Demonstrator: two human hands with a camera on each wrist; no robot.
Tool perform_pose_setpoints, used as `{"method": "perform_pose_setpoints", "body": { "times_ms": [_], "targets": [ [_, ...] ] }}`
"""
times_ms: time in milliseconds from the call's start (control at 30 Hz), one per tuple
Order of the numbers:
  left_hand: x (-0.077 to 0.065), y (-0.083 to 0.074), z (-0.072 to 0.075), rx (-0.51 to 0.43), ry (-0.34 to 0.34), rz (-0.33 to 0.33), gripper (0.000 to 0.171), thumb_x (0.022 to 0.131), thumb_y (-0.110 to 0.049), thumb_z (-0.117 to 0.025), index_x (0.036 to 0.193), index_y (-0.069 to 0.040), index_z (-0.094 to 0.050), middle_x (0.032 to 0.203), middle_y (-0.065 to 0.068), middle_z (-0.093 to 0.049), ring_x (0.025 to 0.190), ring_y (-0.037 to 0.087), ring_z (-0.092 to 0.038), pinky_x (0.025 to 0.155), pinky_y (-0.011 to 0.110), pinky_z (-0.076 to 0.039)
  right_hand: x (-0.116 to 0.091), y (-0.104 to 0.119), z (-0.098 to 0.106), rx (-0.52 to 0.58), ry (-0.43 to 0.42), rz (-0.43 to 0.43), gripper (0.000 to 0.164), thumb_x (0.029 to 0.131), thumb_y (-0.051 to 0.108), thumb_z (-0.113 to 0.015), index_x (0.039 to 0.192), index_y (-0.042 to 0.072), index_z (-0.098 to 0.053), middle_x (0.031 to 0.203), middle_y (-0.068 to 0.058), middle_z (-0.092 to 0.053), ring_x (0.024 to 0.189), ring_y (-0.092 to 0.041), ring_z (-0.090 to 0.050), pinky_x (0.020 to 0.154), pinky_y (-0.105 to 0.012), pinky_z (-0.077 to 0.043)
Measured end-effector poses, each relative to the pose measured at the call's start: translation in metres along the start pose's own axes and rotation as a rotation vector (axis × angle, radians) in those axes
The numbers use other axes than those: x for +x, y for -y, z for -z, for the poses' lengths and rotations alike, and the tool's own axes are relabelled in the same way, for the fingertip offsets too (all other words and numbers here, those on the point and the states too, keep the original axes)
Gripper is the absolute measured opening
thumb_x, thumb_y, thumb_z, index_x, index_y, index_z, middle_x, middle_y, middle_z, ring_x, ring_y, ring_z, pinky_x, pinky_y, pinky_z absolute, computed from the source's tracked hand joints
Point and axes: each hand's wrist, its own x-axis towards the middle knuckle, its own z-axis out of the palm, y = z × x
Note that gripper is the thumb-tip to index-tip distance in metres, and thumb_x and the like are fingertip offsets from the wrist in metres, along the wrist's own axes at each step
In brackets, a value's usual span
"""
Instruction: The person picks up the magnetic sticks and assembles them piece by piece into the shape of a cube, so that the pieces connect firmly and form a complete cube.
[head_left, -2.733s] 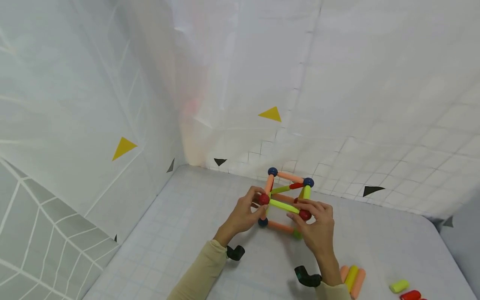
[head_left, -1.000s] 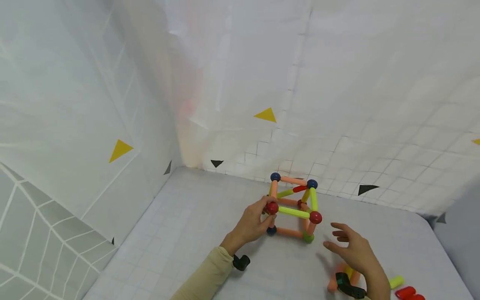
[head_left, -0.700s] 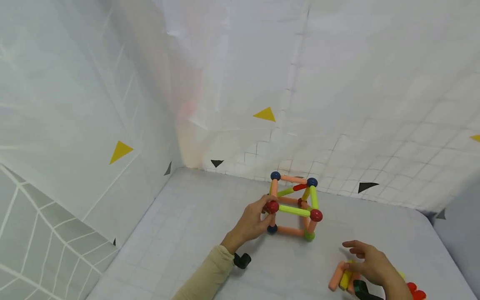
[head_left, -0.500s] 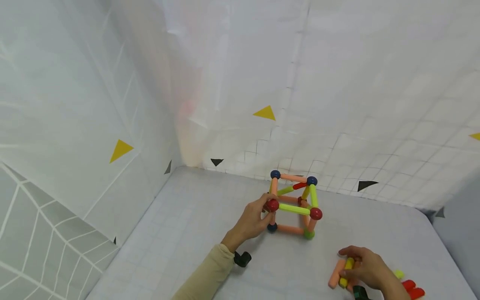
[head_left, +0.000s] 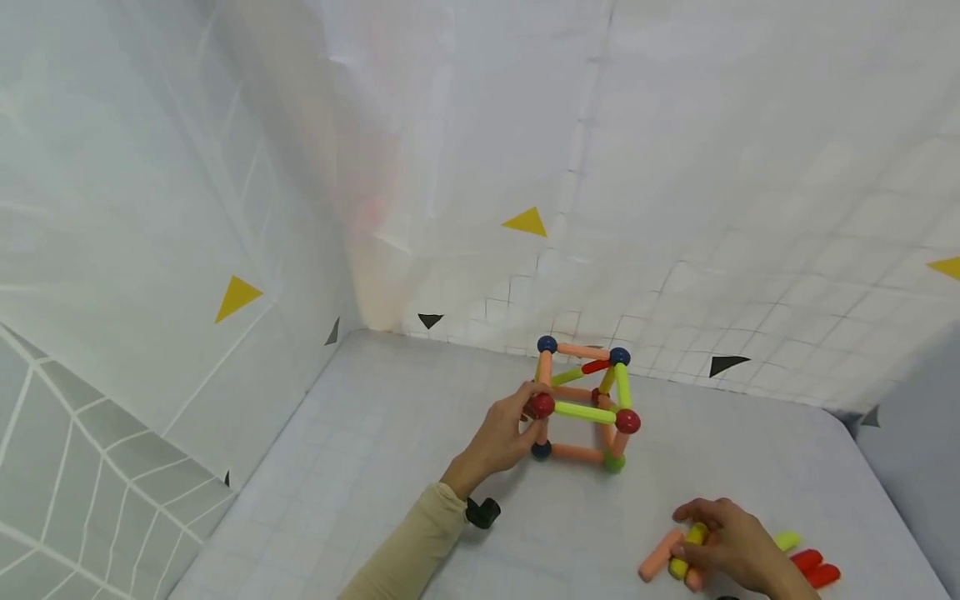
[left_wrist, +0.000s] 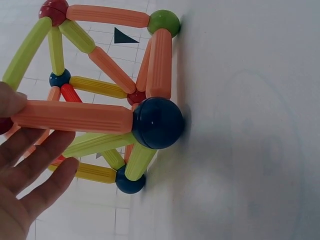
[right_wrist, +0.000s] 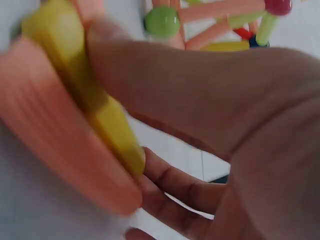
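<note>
A box-shaped frame of magnetic building sticks and balls stands on the white surface, with a lime front stick (head_left: 585,412) along its upper edge. My left hand (head_left: 495,437) holds its front left corner at the red ball (head_left: 542,406). In the left wrist view, thumb and fingers are around the top of an upright orange stick (left_wrist: 75,116), above a blue ball (left_wrist: 159,123). Lower right, my right hand (head_left: 731,546) pinches a yellow stick (head_left: 697,534). Its thumb lies on the yellow stick (right_wrist: 62,35) in the right wrist view, beside an orange stick (right_wrist: 55,130).
Another orange stick (head_left: 660,557) lies left of the right hand. Beyond that hand are a lime stick (head_left: 786,541) and red pieces (head_left: 821,575). A white patterned sheet (head_left: 480,167) rises behind the frame. A black wrist camera (head_left: 483,512) hangs under the left wrist.
The right hand has left the frame's front right corner, moved down right to the loose sticks and closed on the yellow one. The left hand keeps its hold on the red ball.
</note>
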Motion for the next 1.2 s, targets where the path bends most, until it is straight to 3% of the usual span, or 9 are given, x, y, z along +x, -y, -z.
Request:
{"method": "perform_pose_setpoints", "body": {
  "times_ms": [133, 300, 467, 567, 667, 833, 1033, 1200],
  "targets": [
    [0.001, 0.002, 0.002, 0.001, 0.002, 0.003, 0.044, 0.1, -0.001, -0.068, 0.14, -0.008, -0.051, 0.119, 0.007, -0.072, 0.1, 0.014, -0.069, 0.086, 0.039, -0.063, 0.002, 0.01, -0.004, -0.036, -0.021, 0.097, 0.045, 0.081, 0.046, -0.091, 0.115, 0.019, -0.078, 0.121, -0.009, -0.066, 0.104, -0.023, -0.057, 0.09, -0.052, -0.055],
    [0.002, 0.003, 0.005, -0.028, 0.03, 0.001, 0.044, 0.101, -0.005, -0.069, 0.14, -0.011, -0.052, 0.116, 0.007, -0.073, 0.099, 0.013, -0.07, 0.086, 0.042, -0.063, 0.007, 0.023, -0.012, -0.071, -0.053, 0.069, 0.032, 0.081, 0.045, -0.091, 0.097, 0.02, -0.081, 0.114, -0.008, -0.068, 0.104, -0.028, -0.057, 0.089, -0.054, -0.054],
    [0.001, 0.002, 0.01, -0.057, 0.055, 0.014, 0.037, 0.106, -0.017, -0.065, 0.142, -0.01, -0.056, 0.117, 0.003, -0.074, 0.102, 0.012, -0.071, 0.089, 0.031, -0.061, 0.013, 0.029, -0.018, -0.128, -0.176, 0.078, 0.03, 0.086, 0.046, -0.086, 0.095, 0.019, -0.077, 0.105, -0.002, -0.071, 0.103, -0.032, -0.057, 0.082, -0.053, -0.051],
    [0.0, 0.002, 0.011, -0.093, 0.067, 0.038, 0.035, 0.111, -0.024, -0.058, 0.142, -0.009, -0.059, 0.118, 0.003, -0.074, 0.105, 0.011, -0.069, 0.091, 0.025, -0.058, 0.012, 0.038, -0.025, -0.028, -0.24, 0.118, 0.028, 0.095, 0.038, -0.079, 0.105, 0.014, -0.071, 0.1, 0.001, -0.071, 0.091, -0.022, -0.06, 0.077, -0.04, -0.052],
    [0.0, 0.002, 0.012, -0.128, 0.071, 0.062, 0.037, 0.114, -0.027, -0.052, 0.144, -0.007, -0.059, 0.121, 0.004, -0.075, 0.106, 0.01, -0.068, 0.092, 0.025, -0.058, 0.009, 0.056, -0.034, 0.144, -0.313, 0.19, 0.024, 0.102, 0.029, -0.072, 0.112, 0.009, -0.065, 0.092, 0.0, -0.071, 0.071, -0.011, -0.058, 0.063, -0.026, -0.049],
    [0.0, 0.002, 0.013, -0.169, 0.068, 0.077, 0.036, 0.114, -0.023, -0.05, 0.144, -0.007, -0.059, 0.125, 0.006, -0.075, 0.11, 0.011, -0.069, 0.094, 0.027, -0.058, 0.01, 0.091, -0.05, 0.412, -0.345, 0.289, 0.015, 0.109, 0.022, -0.061, 0.117, 0.009, -0.06, 0.093, -0.008, -0.071, 0.063, -0.01, -0.059, 0.055, -0.025, -0.049],
    [-0.001, 0.003, 0.011, -0.243, 0.054, 0.116, 0.034, 0.114, -0.023, -0.05, 0.143, -0.01, -0.061, 0.127, 0.006, -0.075, 0.114, 0.011, -0.069, 0.098, 0.029, -0.056, 0.019, 0.132, -0.064, 0.707, -0.273, 0.2, 0.031, 0.113, 0.033, -0.051, 0.131, 0.008, -0.055, 0.105, -0.017, -0.067, 0.066, -0.016, -0.06, 0.056, -0.025, -0.05],
    [-0.001, 0.006, 0.01, -0.302, 0.028, 0.123, 0.035, 0.112, -0.025, -0.055, 0.143, -0.011, -0.064, 0.127, 0.004, -0.076, 0.114, 0.012, -0.071, 0.097, 0.031, -0.057, 0.028, 0.153, -0.07, 0.755, -0.333, 0.189, 0.035, 0.114, 0.035, -0.047, 0.135, 0.008, -0.054, 0.109, -0.02, -0.065, 0.065, -0.014, -0.06, 0.057, -0.025, -0.05]
  ]
}}
